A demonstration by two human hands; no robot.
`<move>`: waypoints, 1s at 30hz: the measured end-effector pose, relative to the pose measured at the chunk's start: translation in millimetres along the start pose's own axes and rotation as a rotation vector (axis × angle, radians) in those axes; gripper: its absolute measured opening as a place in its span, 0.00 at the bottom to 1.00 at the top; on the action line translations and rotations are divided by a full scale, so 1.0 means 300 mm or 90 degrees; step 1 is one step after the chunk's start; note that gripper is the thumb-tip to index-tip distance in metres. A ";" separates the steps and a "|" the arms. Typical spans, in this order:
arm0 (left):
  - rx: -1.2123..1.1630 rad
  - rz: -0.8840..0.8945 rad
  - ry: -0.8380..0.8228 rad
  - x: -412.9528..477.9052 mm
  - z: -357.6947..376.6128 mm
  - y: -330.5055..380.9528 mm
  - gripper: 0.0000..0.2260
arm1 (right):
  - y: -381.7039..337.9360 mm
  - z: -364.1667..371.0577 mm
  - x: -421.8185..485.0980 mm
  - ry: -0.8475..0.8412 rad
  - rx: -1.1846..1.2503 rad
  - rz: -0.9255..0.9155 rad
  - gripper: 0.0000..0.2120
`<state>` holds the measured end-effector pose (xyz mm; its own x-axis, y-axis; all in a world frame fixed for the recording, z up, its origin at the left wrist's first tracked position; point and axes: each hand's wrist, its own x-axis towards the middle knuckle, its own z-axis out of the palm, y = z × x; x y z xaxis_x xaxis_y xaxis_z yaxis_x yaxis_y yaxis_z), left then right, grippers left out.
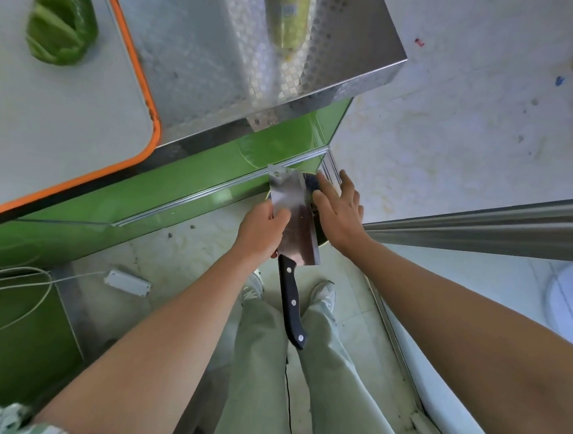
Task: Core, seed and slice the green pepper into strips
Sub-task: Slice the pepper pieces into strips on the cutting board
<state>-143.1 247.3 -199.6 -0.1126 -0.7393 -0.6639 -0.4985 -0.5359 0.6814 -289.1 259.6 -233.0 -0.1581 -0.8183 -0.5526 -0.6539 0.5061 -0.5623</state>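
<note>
A cut-open green pepper [62, 20] lies on the white cutting board with an orange rim [150, 105], on the counter at the upper left. Down below the counter's edge, my left hand [260, 228] grips a cleaver [293, 217] by its blade, and the black handle [292, 305] points back toward my legs. My right hand [341, 214] has straight fingers resting against the blade's right side. Under the blade a dark round container [320, 240] shows, mostly hidden by the blade and my right hand.
A yellowish bottle [287, 17] stands on the steel counter [221, 59]. Green cabinet fronts [179, 182] run below it. A white box with a cable [127, 283] lies on the floor at the left. A steel rail [481, 223] crosses at the right. My shoes stand under the cleaver.
</note>
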 end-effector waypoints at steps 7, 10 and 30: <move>0.017 0.016 0.000 -0.005 -0.023 -0.004 0.11 | -0.007 -0.003 0.002 0.015 -0.026 -0.040 0.22; 0.013 0.015 -0.007 -0.007 -0.030 -0.011 0.10 | 0.005 -0.011 0.005 -0.016 -0.087 -0.025 0.21; 0.136 0.046 0.093 0.014 -0.040 -0.026 0.09 | 0.016 0.011 -0.060 -0.098 0.149 0.101 0.34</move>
<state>-129.3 243.5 -204.2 -0.0366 -0.8322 -0.5532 -0.6650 -0.3929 0.6351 -287.2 277.6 -227.8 -0.1179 -0.6826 -0.7212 -0.4390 0.6873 -0.5787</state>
